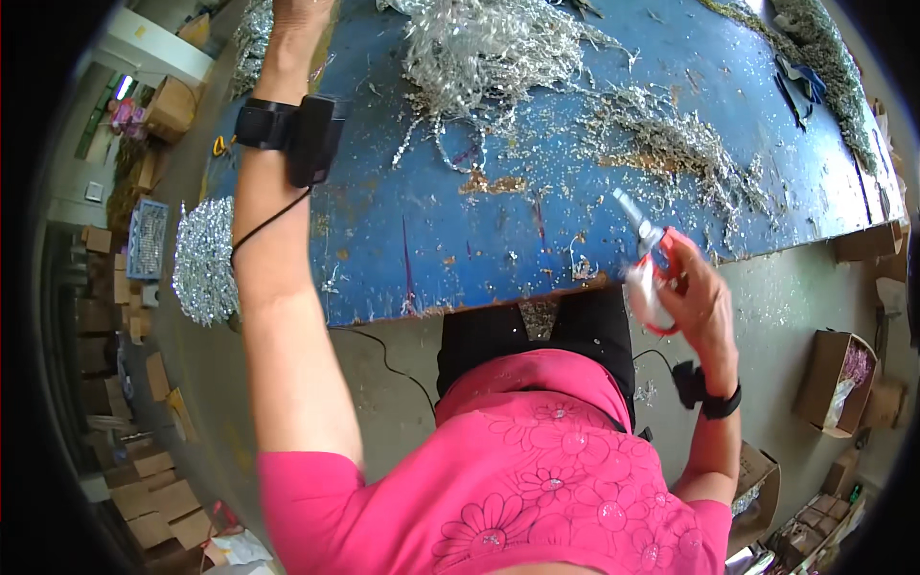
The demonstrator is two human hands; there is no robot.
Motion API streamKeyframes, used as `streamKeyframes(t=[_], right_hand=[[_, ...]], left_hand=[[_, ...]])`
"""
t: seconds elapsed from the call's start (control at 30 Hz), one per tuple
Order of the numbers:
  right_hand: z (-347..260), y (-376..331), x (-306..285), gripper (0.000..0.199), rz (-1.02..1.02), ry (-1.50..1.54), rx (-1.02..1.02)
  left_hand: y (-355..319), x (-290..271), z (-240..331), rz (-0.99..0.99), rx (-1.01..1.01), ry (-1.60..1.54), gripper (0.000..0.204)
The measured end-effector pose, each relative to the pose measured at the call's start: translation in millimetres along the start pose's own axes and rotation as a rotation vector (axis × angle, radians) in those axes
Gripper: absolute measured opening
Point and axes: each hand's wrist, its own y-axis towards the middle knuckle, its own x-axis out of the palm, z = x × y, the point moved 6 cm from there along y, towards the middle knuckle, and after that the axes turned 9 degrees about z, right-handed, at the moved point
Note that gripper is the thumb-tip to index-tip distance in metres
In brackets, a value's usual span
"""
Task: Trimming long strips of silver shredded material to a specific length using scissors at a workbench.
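Observation:
My right hand (pixel 702 302) is closed round the red handles of a pair of scissors (pixel 652 237). Their short metal blades point up and left, above the near edge of the blue table (pixel 374 273). My left arm reaches far forward along the table's left side. Only the wrist end of my left hand (pixel 302 11) shows at the top edge, and its fingers are out of the picture. A big tangled heap of silver tinsel (pixel 489 53) lies to the right of that hand. Further right is a looser bunch of silver tinsel strands (pixel 680 144).
Silver tinsel (pixel 205 264) hangs over the table's left edge, near yellow-handled scissors (pixel 222 146). A thick tinsel garland (pixel 829 81) runs along the far right beside a dark blue tool (pixel 803 86). Cartons (pixel 836 383) stand on the floor at right; a blue crate (pixel 148 240) is at left.

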Motion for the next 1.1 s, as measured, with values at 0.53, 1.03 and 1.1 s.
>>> streamKeyframes(t=[0.53, 1.03, 1.1], right_hand=[[-77.8, 26.3, 66.6, 0.054, 0.063, -0.007, -0.648], [-49.2, 36.7, 58.2, 0.063, 0.038, -0.076, -0.551], [-58.2, 35.2, 50.2, 0.064, 0.032, -0.01, -0.559]], left_hand=[[5.5, -69.3, 29.7, -0.123, 0.091, 0.361, 0.011], [-65.1, -61.0, 20.4, -0.551, 0.234, 0.506, 0.01], [-79.3, -46.8, 44.4, -0.484, 0.243, 0.506, 0.009]])
